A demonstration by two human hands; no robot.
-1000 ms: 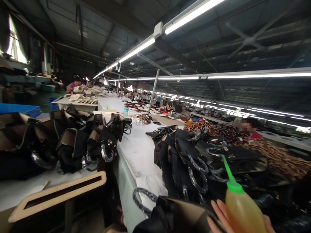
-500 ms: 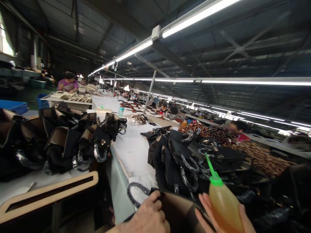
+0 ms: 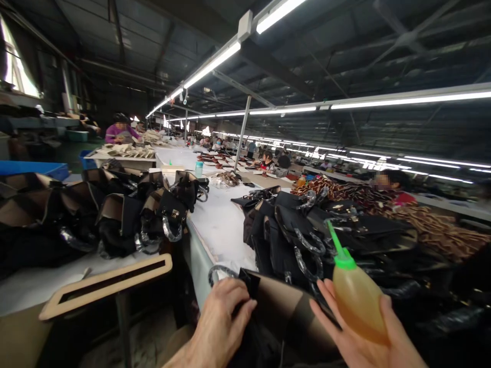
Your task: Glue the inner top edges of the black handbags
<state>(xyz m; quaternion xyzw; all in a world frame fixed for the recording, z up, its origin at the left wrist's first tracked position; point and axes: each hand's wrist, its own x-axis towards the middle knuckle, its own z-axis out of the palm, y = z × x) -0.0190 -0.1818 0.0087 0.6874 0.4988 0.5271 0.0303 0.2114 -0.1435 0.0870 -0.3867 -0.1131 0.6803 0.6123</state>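
At the lower right my right hand [image 3: 393, 340] holds a squeeze bottle [image 3: 358, 301] of amber liquid, its green nozzle tilted up and left. The bottle rests between the thumb and outstretched fingers. My left hand [image 3: 220, 319] has its fingers curled at the upper left edge of a black handbag [image 3: 291, 306] with a tan lining. The exact grip is partly hidden behind the knuckles. A plastic-wrapped handle [image 3: 218, 271] loops out just beyond that hand. The bag's lower part runs out of view.
Black handbags [image 3: 284, 225] lie piled ahead to the right, and more handbags [image 3: 118, 220] stand at left. A slotted wooden frame [image 3: 111, 286] on a post is at lower left. Brown strips [image 3: 437, 225] heap at far right. A person in purple [image 3: 121, 133] sits farther back.
My view has swung slightly left, so the scene has shifted right. My left hand has turned, with its fingers curling more at the bag's edge. The bottle stays in my right hand.
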